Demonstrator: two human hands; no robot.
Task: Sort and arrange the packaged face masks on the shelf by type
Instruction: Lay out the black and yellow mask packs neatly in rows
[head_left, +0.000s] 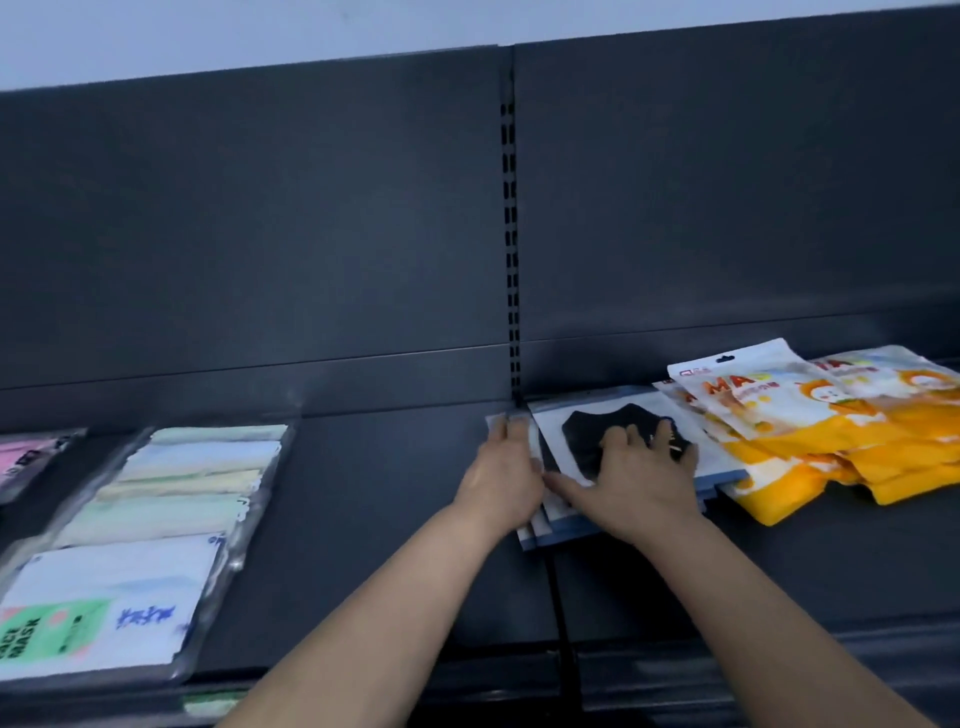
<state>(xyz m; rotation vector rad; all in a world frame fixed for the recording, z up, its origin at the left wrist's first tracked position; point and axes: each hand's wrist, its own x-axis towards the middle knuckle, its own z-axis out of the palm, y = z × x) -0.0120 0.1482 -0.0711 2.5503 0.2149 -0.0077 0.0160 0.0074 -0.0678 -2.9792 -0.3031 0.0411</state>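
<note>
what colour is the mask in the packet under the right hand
Black, inside a white-and-blue packet, clearest in the head view, under the right hand.

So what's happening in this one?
A person is tidying packaged face masks on a dark shelf. Both hands are on a small stack of packs showing a black mask: the left hand at the stack's left edge, the right hand pressed flat on top. Yellow-and-orange packs lie in a loose pile to the right, partly overlapping it. Pastel packs sit apart at the left.
</note>
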